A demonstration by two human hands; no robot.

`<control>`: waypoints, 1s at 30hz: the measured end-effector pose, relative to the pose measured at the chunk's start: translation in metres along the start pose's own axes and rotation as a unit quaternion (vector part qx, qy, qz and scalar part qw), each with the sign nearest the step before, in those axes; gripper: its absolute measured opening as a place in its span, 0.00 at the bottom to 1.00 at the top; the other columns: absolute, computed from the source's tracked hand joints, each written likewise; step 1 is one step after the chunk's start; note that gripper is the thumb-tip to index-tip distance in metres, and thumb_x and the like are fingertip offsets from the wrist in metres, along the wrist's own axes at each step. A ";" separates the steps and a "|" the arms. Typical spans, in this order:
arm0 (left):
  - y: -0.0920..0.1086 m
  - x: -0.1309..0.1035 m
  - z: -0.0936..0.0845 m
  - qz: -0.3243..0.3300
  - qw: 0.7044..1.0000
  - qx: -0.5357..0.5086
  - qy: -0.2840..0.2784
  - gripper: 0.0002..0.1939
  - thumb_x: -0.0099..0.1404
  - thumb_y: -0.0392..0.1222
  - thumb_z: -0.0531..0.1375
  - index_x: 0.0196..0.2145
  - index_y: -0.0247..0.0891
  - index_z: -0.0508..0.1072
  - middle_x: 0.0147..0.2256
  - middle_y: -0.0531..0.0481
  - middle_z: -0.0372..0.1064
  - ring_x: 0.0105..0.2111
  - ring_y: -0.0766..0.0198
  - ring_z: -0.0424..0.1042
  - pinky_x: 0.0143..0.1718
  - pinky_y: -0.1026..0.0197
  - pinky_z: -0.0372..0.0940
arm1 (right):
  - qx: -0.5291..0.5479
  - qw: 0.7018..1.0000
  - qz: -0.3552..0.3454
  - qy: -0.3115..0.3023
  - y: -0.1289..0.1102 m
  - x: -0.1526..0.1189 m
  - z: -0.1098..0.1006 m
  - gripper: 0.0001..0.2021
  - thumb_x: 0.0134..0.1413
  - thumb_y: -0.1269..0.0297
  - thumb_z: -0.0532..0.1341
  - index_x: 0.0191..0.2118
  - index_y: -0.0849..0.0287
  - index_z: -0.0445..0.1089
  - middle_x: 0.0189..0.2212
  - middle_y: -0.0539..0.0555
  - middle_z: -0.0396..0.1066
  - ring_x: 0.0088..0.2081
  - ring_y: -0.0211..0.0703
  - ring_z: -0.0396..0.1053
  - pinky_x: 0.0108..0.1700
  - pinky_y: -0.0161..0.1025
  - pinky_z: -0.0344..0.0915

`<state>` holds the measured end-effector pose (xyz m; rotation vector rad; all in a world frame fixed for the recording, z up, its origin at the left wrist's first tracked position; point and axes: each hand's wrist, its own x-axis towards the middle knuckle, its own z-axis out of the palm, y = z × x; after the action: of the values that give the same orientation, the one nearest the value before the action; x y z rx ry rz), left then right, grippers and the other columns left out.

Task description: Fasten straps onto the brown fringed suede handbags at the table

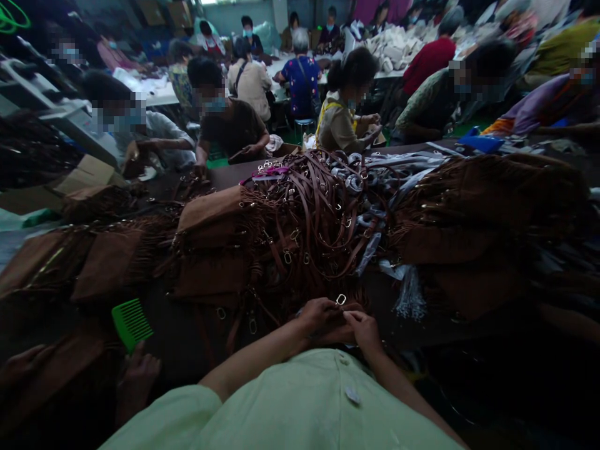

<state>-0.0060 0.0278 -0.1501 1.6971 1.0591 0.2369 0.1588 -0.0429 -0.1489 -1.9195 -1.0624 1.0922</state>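
Close to my body, my left hand [320, 312] and my right hand [363, 329] are almost together over a brown suede bag [332, 336]. Between their fingertips a gold oval ring [341, 299] stands up at the bag's edge. The fingers of both hands are pinched there; the small part they hold is too dark to name. Just beyond lies a tangled heap of brown straps [309, 206] with metal clasps.
Stacked fringed bags lie left [213, 272] and right [445, 244] of the straps. Clear tags [410, 300] hang together at the right. At the lower left, a co-worker's hand [138, 375] holds a green comb [131, 322]. Several people sit across the table.
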 end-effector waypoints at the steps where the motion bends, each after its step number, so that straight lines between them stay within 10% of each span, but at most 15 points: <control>1: 0.001 -0.002 0.000 0.011 1.000 0.010 0.001 0.16 0.61 0.49 0.56 0.44 0.41 0.75 0.41 0.48 0.72 0.41 0.61 0.68 0.42 0.63 0.59 | -0.002 1.000 -0.003 0.000 0.000 0.000 0.000 0.18 0.44 0.51 0.59 0.29 0.62 0.76 0.29 0.56 0.76 0.33 0.48 0.71 0.39 0.39 0.64; 19: -0.002 -0.009 -0.002 0.077 0.996 0.038 -0.019 0.16 0.59 0.40 0.57 0.46 0.44 0.73 0.40 0.51 0.71 0.39 0.65 0.69 0.41 0.65 0.60 | -0.005 0.999 0.026 -0.026 0.003 -0.002 0.003 0.17 0.40 0.52 0.60 0.27 0.61 0.77 0.25 0.55 0.76 0.31 0.49 0.71 0.33 0.38 0.64; 25: -0.015 0.005 0.010 -0.020 0.990 -0.138 -0.006 0.17 0.58 0.47 0.57 0.38 0.30 0.76 0.33 0.47 0.73 0.33 0.64 0.70 0.36 0.64 0.62 | -0.012 0.999 0.008 -0.043 0.005 -0.002 0.003 0.17 0.40 0.51 0.61 0.27 0.61 0.77 0.26 0.55 0.76 0.30 0.48 0.71 0.34 0.38 0.64; 30: -0.002 0.009 0.008 -0.057 0.996 -0.068 0.012 0.16 0.57 0.47 0.57 0.35 0.31 0.74 0.31 0.47 0.71 0.32 0.64 0.68 0.35 0.63 0.62 | 0.018 0.999 0.038 0.007 -0.005 -0.004 0.000 0.22 0.43 0.45 0.59 0.25 0.61 0.75 0.23 0.54 0.74 0.27 0.44 0.69 0.29 0.35 0.61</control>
<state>0.0027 0.0291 -0.1576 1.5118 1.1278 0.2502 0.1564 -0.0440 -0.1431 -1.9502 -0.9620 1.1313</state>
